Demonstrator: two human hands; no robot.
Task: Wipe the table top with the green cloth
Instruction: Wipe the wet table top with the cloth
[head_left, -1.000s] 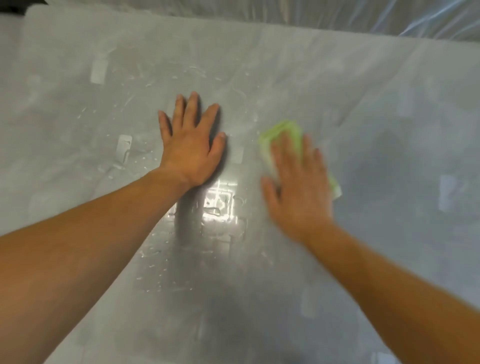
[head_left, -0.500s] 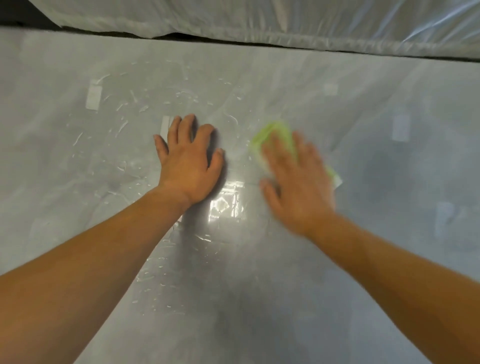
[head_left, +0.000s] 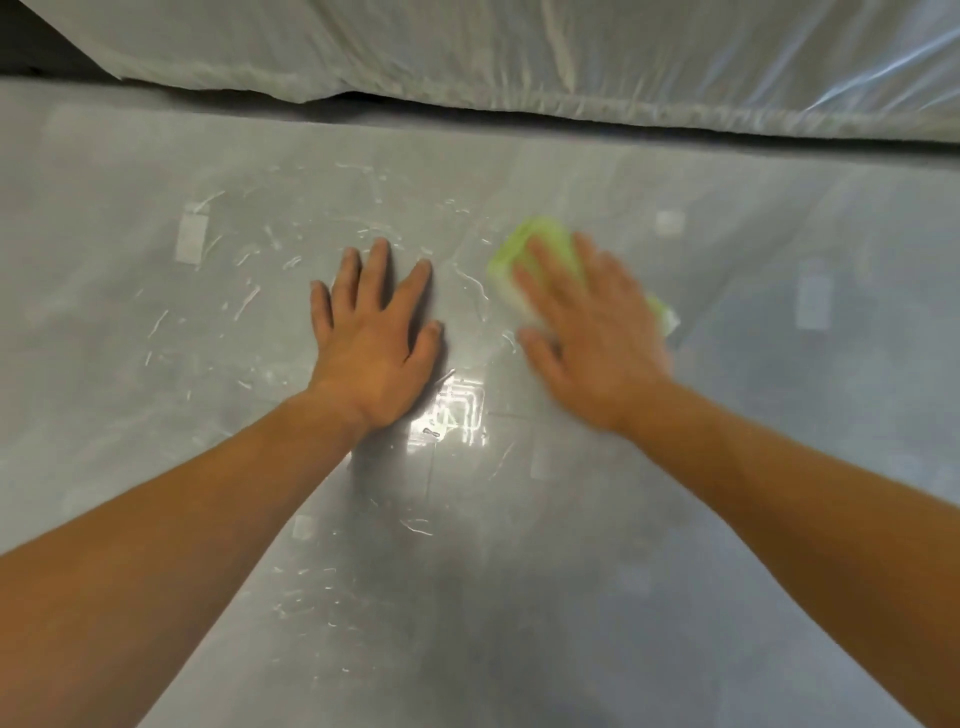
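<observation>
Mid-wipe: the right hand (head_left: 597, 338) presses flat, grip released, on the green cloth (head_left: 535, 249) atop the wet bench (head_left: 156, 415), left hand (head_left: 374, 343) splayed bracing; next, the streaked patch leftward probably needs a pass.

Two bare arms, nothing worn

The left hand (head_left: 374, 353) and right hand (head_left: 592, 338) are bare, with no gloves, rings or watch in sight. Both forearms are uncovered to the picture's edge, no sleeve showing. The right hand looks blurred.
</observation>
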